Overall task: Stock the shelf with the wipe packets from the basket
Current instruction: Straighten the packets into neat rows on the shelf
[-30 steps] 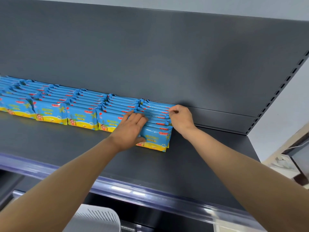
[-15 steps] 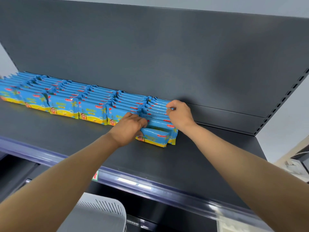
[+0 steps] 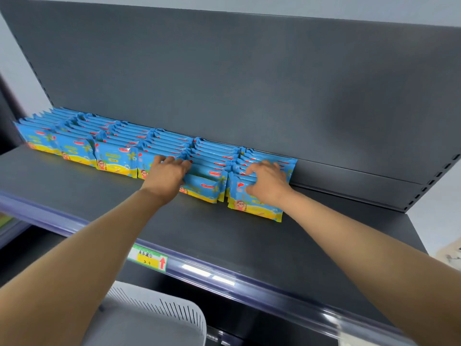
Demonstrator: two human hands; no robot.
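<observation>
Likely light, squashy, slick-filmed: wipe packets (image 3: pixel 259 208) clamped under right hand (image 3: pixel 268 186), fingers curled over tops. Left hand (image 3: pixel 167 176) gripped side edge of neighbouring packet (image 3: pixel 202 189). Broad faces seemed safest hold.

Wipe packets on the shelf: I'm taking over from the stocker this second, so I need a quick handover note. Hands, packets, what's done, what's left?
Left hand: fingers curled over the front packets of the neighbouring stack, whose front packet leans.
Right hand: grips the front packets of the end stack.
Done: six stacks of wipe packets stand along the back of the shelf, starting at its left end.
Left: straighten these two stacks; shelf space shows to their right. The basket shows only its rim, so I cannot tell what stock it holds.
</observation>
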